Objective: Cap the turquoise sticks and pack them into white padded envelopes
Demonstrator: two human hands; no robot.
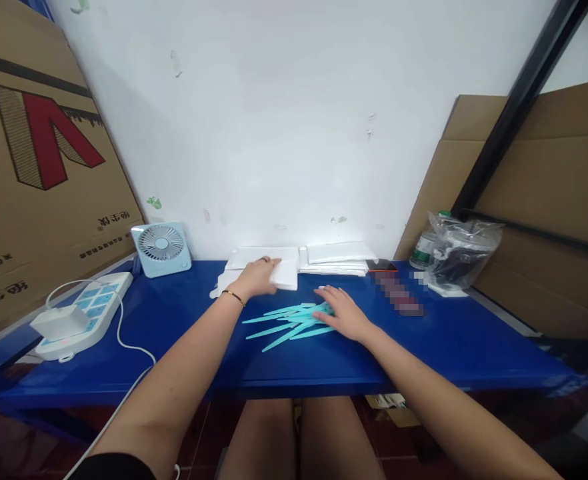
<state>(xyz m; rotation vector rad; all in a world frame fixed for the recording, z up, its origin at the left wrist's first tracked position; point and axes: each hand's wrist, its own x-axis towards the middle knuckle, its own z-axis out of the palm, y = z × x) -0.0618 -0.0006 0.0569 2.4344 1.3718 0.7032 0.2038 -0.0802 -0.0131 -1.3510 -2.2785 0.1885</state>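
My left hand reaches to the back of the blue table and grips a white packet, lifted from the front of a stack of white packets. A thin bracelet circles that wrist. My right hand lies flat, fingers stretched out, on the right end of a heap of several turquoise plastic sticks in the middle of the table. The sticks fan out to the left from under its fingers.
A second stack of white packets lies by the wall. A small pale-blue fan, a white power strip with plugged charger and cable sit left. A plastic bag, a bottle and cardboard stand right.
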